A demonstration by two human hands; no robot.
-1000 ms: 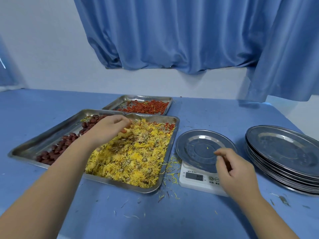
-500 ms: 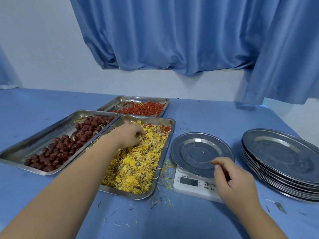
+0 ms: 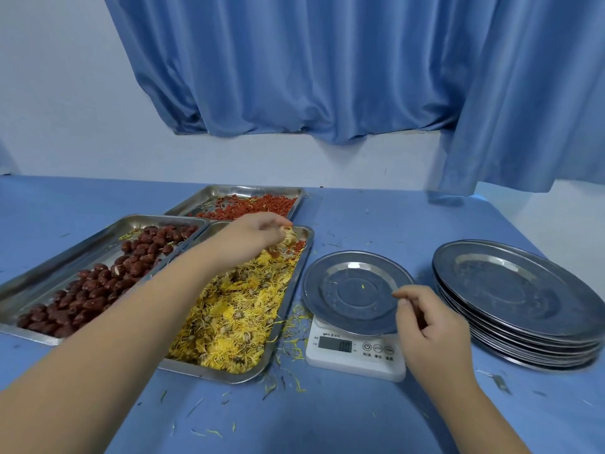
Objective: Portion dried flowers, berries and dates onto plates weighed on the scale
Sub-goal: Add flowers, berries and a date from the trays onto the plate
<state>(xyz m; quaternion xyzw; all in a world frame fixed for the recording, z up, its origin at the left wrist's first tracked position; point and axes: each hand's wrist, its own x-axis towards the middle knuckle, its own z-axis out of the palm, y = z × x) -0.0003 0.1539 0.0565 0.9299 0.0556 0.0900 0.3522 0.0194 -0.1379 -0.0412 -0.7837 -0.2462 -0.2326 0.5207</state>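
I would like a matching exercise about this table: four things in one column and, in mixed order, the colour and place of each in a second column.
Things
1. dates
2. dried flowers
3. berries
4. stack of plates

Colour and place
A. orange-red, at the back
B. silver, right of the scale
C. dark red, far left
D. yellow, just left of the scale

Pairs: 1-C, 2-D, 3-A, 4-B
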